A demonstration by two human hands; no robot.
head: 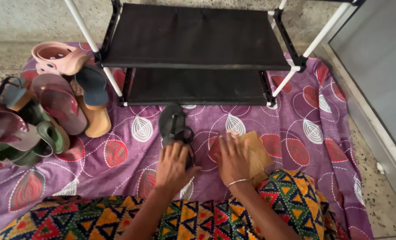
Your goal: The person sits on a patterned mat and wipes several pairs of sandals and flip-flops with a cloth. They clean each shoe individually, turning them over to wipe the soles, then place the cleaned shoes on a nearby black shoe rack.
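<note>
My left hand (173, 166) grips the heel end of a black strappy sandal (175, 126) that lies on the purple patterned cloth (127, 146), its toe pointing toward the rack. My right hand (234, 158), with a thin bangle at the wrist, lies flat on a tan folded cloth (258, 151) beside the sandal. A black shoe rack (193, 49) with white poles and two fabric shelves stands just beyond both hands; both shelves are bare.
A heap of several sandals and slippers (42, 111) lies at the left, with a pink clog (58, 57) on top. My lap is covered by a bright geometric-print fabric (198, 218). A grey wall edge (375, 89) runs along the right, over speckled floor.
</note>
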